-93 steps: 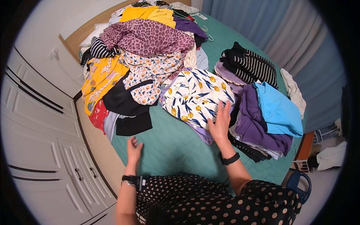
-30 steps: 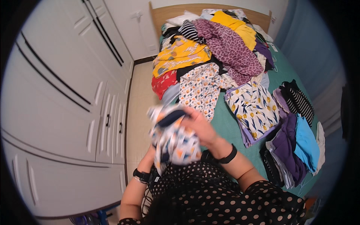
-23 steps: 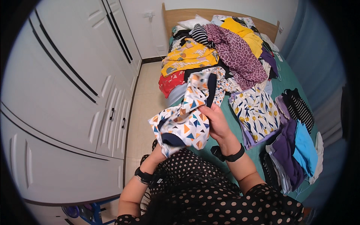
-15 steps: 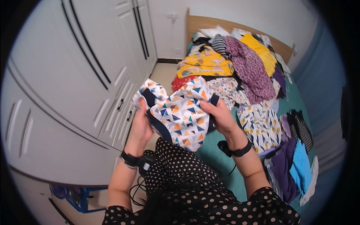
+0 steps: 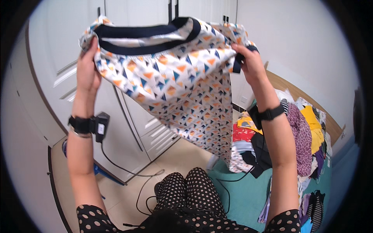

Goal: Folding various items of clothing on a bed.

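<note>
A white shirt (image 5: 167,77) printed with orange, blue and grey triangles hangs spread in the air between my two raised hands. Its dark navy neckband (image 5: 140,48) gapes toward me along the top. My left hand (image 5: 88,72) is closed on the cloth by the left shoulder, with some fabric bunched above the thumb. On the other side, my right hand (image 5: 251,64) pinches the shirt near a navy-trimmed sleeve edge. Some of the right fingers are hidden behind the cloth. The shirt's lower part drops in a point toward the bed.
Heaped clothes, among them a purple leopard-print garment (image 5: 299,136) and a yellow one (image 5: 311,122), cover the bed with its green sheet (image 5: 243,194). White wardrobe doors (image 5: 132,11) stand ahead. Cables (image 5: 145,176) run from my wrist devices over the tiled floor.
Both hands have risen and moved apart, and the bunched shirt is now opened out with its neckband showing. My view has swung left toward the wardrobe.
</note>
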### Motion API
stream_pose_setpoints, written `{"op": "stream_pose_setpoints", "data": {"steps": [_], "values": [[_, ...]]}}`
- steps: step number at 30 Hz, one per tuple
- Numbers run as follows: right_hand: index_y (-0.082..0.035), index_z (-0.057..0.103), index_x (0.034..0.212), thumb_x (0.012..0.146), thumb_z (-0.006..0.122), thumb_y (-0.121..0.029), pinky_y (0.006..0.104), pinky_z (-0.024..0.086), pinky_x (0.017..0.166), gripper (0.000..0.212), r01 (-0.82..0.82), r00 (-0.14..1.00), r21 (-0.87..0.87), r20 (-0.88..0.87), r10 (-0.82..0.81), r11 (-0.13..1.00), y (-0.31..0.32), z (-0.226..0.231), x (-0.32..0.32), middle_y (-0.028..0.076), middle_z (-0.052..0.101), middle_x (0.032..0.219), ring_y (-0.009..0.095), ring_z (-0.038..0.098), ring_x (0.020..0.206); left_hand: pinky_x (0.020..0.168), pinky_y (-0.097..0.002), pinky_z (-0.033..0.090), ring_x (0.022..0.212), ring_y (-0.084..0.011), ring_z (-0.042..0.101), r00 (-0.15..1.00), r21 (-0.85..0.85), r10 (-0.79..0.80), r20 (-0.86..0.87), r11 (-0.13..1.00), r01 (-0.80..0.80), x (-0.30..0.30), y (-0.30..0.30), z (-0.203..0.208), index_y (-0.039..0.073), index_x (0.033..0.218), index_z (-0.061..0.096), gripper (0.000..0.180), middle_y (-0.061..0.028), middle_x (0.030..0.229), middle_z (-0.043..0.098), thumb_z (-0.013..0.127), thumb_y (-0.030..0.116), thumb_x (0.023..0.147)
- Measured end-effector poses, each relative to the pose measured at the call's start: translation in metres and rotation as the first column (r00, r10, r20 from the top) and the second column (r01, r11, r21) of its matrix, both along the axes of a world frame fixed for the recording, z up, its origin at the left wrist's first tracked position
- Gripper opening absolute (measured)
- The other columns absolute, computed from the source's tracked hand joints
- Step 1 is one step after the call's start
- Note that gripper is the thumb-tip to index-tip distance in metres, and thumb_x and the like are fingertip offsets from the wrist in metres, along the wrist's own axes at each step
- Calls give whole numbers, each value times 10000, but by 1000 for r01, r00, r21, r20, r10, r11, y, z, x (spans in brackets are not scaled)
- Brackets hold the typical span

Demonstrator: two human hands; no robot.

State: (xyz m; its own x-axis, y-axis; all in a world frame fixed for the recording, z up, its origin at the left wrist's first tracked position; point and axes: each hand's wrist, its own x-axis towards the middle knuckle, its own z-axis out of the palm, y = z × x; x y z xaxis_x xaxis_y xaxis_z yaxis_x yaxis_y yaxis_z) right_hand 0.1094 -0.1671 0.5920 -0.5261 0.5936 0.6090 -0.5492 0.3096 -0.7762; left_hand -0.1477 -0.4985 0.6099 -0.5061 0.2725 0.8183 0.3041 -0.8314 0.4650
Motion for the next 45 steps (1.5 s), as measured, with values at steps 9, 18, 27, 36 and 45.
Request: {"op": "stream_pose_setpoints", "data": {"steps": [9, 18, 27, 36, 45], "values": [[6, 618, 939, 894, 587, -132, 242, 461, 695, 149, -324, 921, 59, -207, 329, 944, -18, 49, -16, 22, 603, 849, 95, 550, 785, 861, -332, 525, 947, -188, 650, 936, -277, -123, -329, 960, 28, 15, -23, 86, -9, 1106, 589, 336, -117, 1061, 665, 455, 271, 977], [-27, 605, 999, 824, 642, -189, 266, 540, 739, 241, -336, 940, -77, -85, 330, 939, 25, -17, -10, 66, 640, 905, 146, 638, 793, 690, -293, 558, 751, -160, 662, 990, -243, -94, -107, 968, 66, 33, 10, 82, -1, 975, 629, 158, -94, 872, 682, 557, 126, 915], [-18, 441, 1299, 745, 649, 21, 361, 515, 887, 593, -503, 862, -243, -208, 461, 830, 40, -101, 39, 169, 559, 1191, 217, 622, 959, 629, -248, 594, 737, -139, 687, 948, -278, -29, -317, 958, -63, 17, 13, 104, 6, 1077, 561, 273, -91, 906, 677, 630, 189, 887], [-88, 415, 1358, 776, 716, -183, 366, 372, 999, 662, -312, 943, 283, 211, 258, 907, -31, -99, 12, 100, 518, 1293, 202, 470, 1201, 602, -252, 596, 714, -143, 692, 938, -340, -157, -308, 939, 46, 33, 42, 86, 3, 1091, 553, 233, -102, 895, 683, 588, 135, 903], [-47, 517, 1239, 745, 760, -163, 242, 458, 776, 563, -429, 873, 107, 305, 382, 897, -54, -134, -56, 28, 629, 1017, 123, 557, 974, 581, -204, 579, 678, -106, 684, 937, -401, -181, -298, 915, 49, 60, 76, 74, 19, 1136, 516, 263, -69, 856, 684, 567, 146, 911]]}}
